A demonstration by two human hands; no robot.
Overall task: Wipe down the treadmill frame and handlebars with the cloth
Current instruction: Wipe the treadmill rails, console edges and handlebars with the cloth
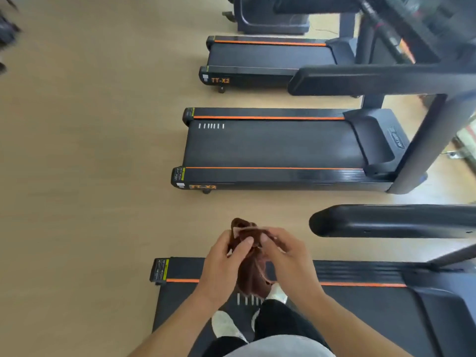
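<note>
A dark brown cloth hangs bunched between both hands at the lower centre. My left hand grips its left side, with the thumb pressed on the top folds. My right hand pinches the cloth's upper edge from the right. I stand on the belt of the nearest black treadmill, which has an orange stripe along its side rail. Its black handlebar runs from the right edge to a rounded end, just right of and above my hands.
A second treadmill lies beyond on the tan wooden floor, its handlebar overhead. A third treadmill and more dark equipment sit farther back. Open floor stretches to the left. My white shoes show below the hands.
</note>
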